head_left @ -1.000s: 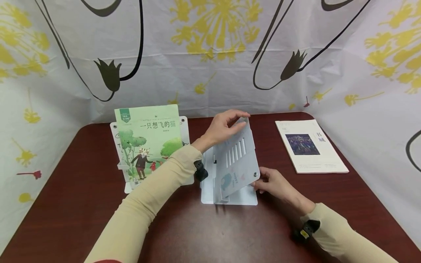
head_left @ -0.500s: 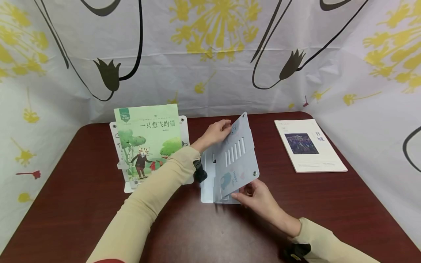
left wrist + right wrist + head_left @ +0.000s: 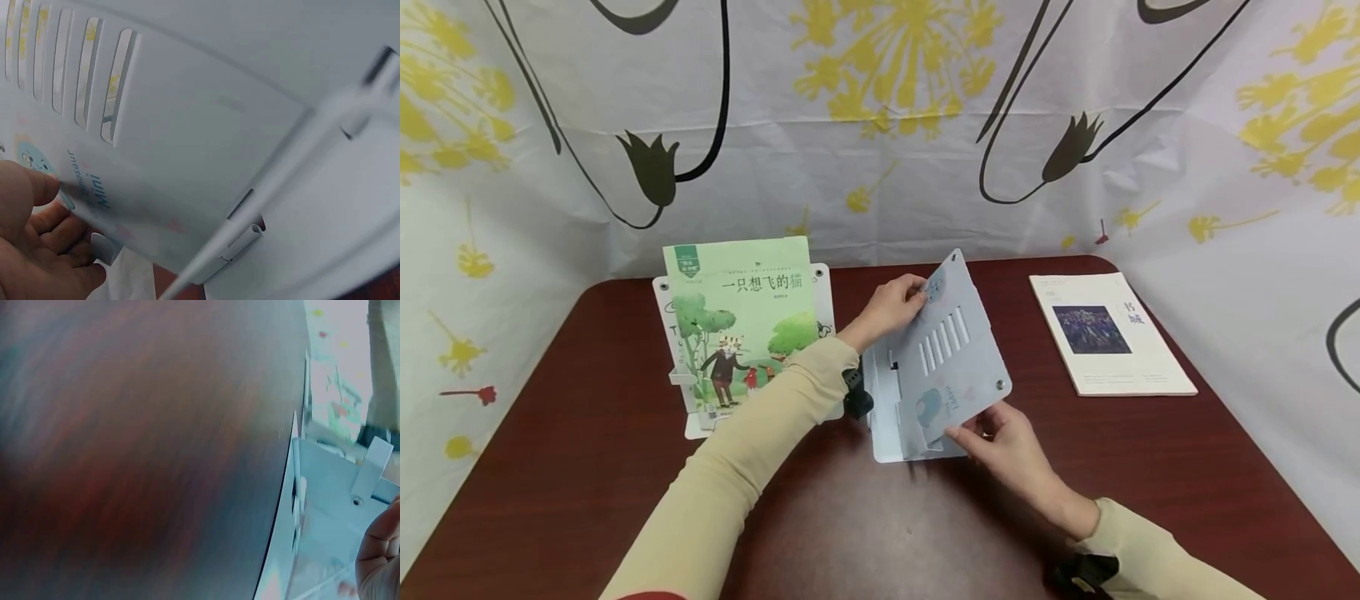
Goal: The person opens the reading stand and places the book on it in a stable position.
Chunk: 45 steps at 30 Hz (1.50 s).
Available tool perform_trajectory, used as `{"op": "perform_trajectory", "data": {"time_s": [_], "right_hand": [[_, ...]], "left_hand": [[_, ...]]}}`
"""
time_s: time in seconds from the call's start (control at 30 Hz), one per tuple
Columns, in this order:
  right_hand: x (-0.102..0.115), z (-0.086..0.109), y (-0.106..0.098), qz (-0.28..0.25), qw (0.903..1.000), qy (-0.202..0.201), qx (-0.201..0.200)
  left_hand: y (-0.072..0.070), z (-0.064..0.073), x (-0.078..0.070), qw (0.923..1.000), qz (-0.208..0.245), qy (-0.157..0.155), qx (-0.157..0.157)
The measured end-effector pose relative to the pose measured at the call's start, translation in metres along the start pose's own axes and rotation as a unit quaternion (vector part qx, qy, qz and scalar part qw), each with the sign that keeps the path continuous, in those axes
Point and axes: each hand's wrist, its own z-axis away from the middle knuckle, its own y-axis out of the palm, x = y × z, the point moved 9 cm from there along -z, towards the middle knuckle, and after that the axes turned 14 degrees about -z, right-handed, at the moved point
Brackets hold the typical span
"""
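A pale blue-grey metal book stand (image 3: pixel 936 358) with slots and printed cartoons stands half unfolded mid-table in the head view, its slotted panel tilted above a flat base. My left hand (image 3: pixel 891 308) grips the panel's upper left edge. In the left wrist view, the thumb and curled fingers of that left hand (image 3: pixel 47 237) are at the panel's edge, beside a small tab. At the lower right, my right hand (image 3: pixel 1003 442) pinches the stand near its bottom edge; some fingers are hidden behind the panel. Only part of this right hand (image 3: pixel 381 553) shows in the right wrist view.
To the left, a green picture book (image 3: pixel 752 325) leans on a second white stand (image 3: pixel 823 300). A white book (image 3: pixel 1116 350) with a dark picture lies flat at the right. The dark red table (image 3: pixel 865 533) backs onto a patterned cloth (image 3: pixel 925 192).
My left hand has come down from the panel's top corner to its left edge. My right hand has moved left and under the panel's bottom edge. The stand has shifted slightly right.
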Motion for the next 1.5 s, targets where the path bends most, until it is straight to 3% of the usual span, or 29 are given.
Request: {"op": "perform_trajectory", "data": {"time_s": [0.2,0.4,0.7,0.93,1.23,1.5], "right_hand": [[-0.009,-0.006,-0.041,0.032,0.9975,0.011,-0.061],[-0.021,-0.022,-0.083,0.059,0.9926,0.019,-0.104],[-0.036,-0.055,-0.128,0.145,0.9759,0.02,-0.162],[-0.037,-0.079,-0.137,0.199,0.9618,0.001,-0.188],[-0.049,-0.103,-0.13,0.16,0.9709,0.029,-0.176],[-0.057,-0.115,-0.122,0.124,0.9781,0.052,-0.159]], "left_hand": [[-0.007,0.002,0.011,0.9984,-0.002,-0.046,-0.033],[-0.013,0.005,0.017,0.9957,-0.02,-0.067,-0.06],[-0.004,0.033,0.019,0.9961,0.041,-0.065,-0.044],[-0.003,0.062,0.016,0.9888,0.11,-0.065,-0.078],[0.001,0.097,0.016,0.9688,0.209,-0.079,-0.107],[0.001,0.107,0.02,0.9602,0.23,-0.078,-0.137]]}}
